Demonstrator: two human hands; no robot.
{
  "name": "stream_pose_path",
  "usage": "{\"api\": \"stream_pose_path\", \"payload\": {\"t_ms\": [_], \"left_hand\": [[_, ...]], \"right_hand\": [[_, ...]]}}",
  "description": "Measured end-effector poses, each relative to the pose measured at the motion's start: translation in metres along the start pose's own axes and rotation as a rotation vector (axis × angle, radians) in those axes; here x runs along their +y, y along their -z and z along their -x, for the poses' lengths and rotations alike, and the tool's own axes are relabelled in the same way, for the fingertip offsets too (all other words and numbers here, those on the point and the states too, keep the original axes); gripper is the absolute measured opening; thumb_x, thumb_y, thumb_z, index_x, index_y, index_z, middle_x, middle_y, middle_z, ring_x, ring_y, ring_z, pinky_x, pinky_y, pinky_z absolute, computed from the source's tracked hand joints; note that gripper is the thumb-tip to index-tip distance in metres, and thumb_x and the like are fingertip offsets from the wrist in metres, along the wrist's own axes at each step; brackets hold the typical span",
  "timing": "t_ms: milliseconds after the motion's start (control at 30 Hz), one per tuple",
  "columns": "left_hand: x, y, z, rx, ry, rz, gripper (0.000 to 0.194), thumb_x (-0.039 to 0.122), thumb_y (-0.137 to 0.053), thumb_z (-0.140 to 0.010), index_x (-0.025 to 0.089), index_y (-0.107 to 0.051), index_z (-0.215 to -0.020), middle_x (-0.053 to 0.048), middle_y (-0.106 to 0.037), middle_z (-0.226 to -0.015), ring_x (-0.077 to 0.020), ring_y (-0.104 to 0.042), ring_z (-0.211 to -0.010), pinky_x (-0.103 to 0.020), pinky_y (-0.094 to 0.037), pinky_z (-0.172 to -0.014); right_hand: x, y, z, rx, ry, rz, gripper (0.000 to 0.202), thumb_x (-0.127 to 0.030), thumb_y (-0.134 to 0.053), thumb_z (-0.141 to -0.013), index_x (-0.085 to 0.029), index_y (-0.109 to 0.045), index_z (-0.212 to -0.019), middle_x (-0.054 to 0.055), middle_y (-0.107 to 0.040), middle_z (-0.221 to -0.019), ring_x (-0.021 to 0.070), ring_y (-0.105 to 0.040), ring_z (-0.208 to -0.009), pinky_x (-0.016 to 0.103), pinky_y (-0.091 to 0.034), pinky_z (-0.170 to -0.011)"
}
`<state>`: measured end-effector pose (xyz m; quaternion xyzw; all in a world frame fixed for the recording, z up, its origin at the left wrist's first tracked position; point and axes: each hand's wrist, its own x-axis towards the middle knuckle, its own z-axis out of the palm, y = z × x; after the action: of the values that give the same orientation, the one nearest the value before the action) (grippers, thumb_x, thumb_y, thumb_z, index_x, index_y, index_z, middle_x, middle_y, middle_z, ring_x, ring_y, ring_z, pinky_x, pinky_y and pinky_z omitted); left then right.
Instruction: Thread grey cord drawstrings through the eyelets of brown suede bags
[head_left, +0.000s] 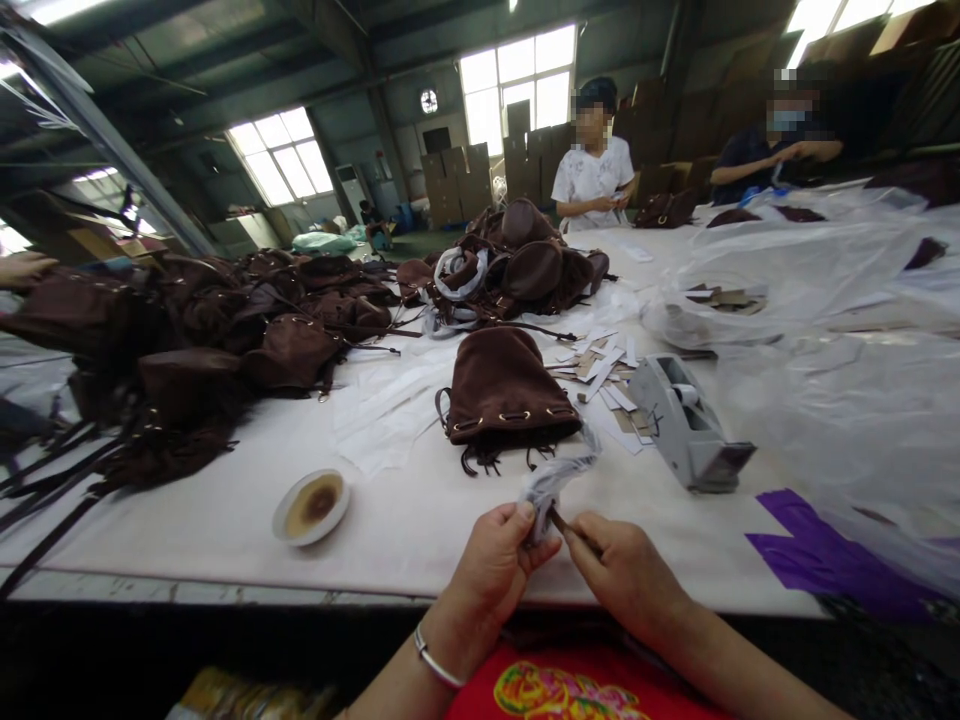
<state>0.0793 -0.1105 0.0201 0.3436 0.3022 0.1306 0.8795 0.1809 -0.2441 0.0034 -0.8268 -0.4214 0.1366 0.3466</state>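
My left hand [499, 555] is closed on a strap wrapped in clear plastic [559, 470], pinching it at the table's front edge. The wrapped strap curves up to a dark brown drawstring bag [506, 385], which lies with its eyeletted mouth facing me. In my right hand [630, 575] is a thin brown stick-like piece [589, 540]. Its tip meets the wrapped strap by my left fingers, and I cannot make out its exact kind. To the left stands a white dish [311, 507] with a brownish stain or liquid inside.
Heaps of brown bags [225, 320] cover the table's left side, with another pile [525, 255] behind. On the right are a grey tape dispenser [686, 425], loose paper strips [607, 375], plastic sheeting [840, 400] and purple tape [832, 550]. Two people [596, 170] work across the table.
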Motion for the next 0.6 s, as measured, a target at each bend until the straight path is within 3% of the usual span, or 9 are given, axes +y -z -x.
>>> {"api": "stream_pose_path", "payload": {"t_ms": [133,267,433,600], "left_hand": [[-0.001,0.003,0.0,-0.014,-0.019,-0.048,0.029,0.032,-0.081,-0.074,0.009,-0.068,-0.086,-0.007,-0.064,-0.087,-0.0139,-0.06,-0.078,-0.028,-0.058,-0.073],[-0.001,0.003,0.0,-0.02,0.009,-0.006,0.03,0.032,-0.082,-0.073,0.009,-0.067,-0.086,-0.009,-0.065,-0.091,-0.0152,-0.062,-0.081,-0.028,-0.058,-0.074],[0.001,0.003,0.001,-0.004,0.021,0.038,0.029,0.03,-0.083,-0.071,0.009,-0.066,-0.083,-0.005,-0.063,-0.083,-0.0127,-0.06,-0.076,-0.026,-0.057,-0.071],[0.002,0.003,0.001,0.007,0.04,0.058,0.03,0.029,-0.084,-0.07,0.009,-0.065,-0.082,-0.005,-0.062,-0.081,-0.0118,-0.059,-0.074,-0.025,-0.057,-0.069]], "right_hand": [[-0.003,0.003,0.0,-0.024,0.099,0.066,0.028,-0.028,-0.044,-0.092,-0.021,-0.055,-0.068,0.003,-0.062,-0.066,0.0168,-0.056,-0.062,0.028,-0.035,-0.062],[-0.006,0.008,-0.001,-0.091,0.12,-0.031,0.03,-0.031,-0.045,-0.093,-0.021,-0.056,-0.067,0.002,-0.063,-0.067,0.0161,-0.056,-0.064,0.027,-0.036,-0.062],[-0.009,0.012,-0.008,-0.154,-0.118,-0.325,0.041,-0.047,-0.047,-0.092,-0.02,-0.052,-0.062,-0.002,-0.054,-0.054,0.013,-0.049,-0.053,0.025,-0.035,-0.054],[-0.011,0.009,-0.011,-0.208,-0.401,-0.714,0.042,-0.058,-0.056,-0.08,-0.021,-0.049,-0.063,-0.008,-0.04,-0.041,0.0077,-0.031,-0.038,0.022,-0.023,-0.04]]}}
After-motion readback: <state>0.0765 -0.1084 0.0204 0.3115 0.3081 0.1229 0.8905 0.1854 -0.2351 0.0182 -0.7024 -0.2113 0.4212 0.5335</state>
